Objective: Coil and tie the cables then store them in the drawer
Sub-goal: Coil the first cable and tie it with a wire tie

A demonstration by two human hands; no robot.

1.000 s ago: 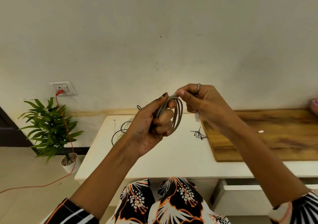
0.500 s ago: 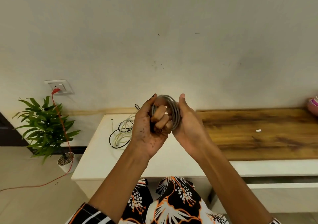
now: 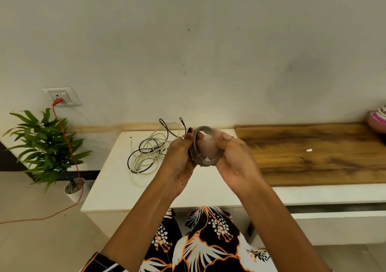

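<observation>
A grey cable coil (image 3: 203, 161) forms a tight ring held upright between both hands above the white table (image 3: 117, 186). My left hand (image 3: 179, 156) grips its left side with the thumb on top. My right hand (image 3: 234, 156) cups the right side, its moving fingers blurred inside the ring. Loose black and white cables (image 3: 150, 150) lie tangled on the table to the left of my hands. Under the table at the right, a white drawer (image 3: 334, 215) stands slightly pulled out.
A wooden board (image 3: 313, 152) covers the table's right part, with a small white piece (image 3: 309, 150) on it. A pink object (image 3: 378, 121) sits at the far right. A potted plant (image 3: 48, 146) and a red cord (image 3: 69, 146) plugged into a wall socket (image 3: 61, 96) are at left.
My hands have come lower, down over the table. The right hand has shifted from pinching the coil's top to cupping its right side, and the coil now faces me more.
</observation>
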